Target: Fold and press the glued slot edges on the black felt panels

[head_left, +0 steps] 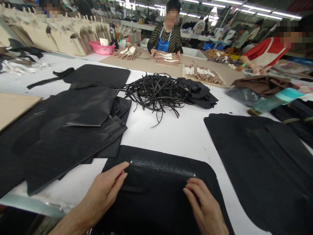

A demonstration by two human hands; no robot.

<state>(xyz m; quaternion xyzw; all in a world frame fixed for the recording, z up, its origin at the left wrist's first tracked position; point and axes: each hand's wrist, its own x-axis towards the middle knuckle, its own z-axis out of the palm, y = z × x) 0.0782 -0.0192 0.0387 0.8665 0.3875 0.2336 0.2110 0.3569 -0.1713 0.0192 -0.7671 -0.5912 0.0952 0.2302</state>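
Note:
A black panel (158,209) with rounded corners lies flat at the front of the white table. A whitish, speckled band (161,167) crosses its upper part, with a small white mark at each end. My left hand (107,186) is over the panel's left side, thumb and fingers drawn together, fingertips by the left mark. At the right, my right hand (204,204) has its fingers curled in a pinch just below the other mark. Whatever lies between the fingertips is black on black, and I cannot make it out. A faint strip-like edge (133,188) shows between the hands.
Black sheets (73,120) are piled to the left. Tangled black strips (156,89) lie ahead, and more black panels (259,163) to the right. A teal bottle (278,100) rests on its side. Across the table, a person (166,36) in a blue apron handles brown pieces.

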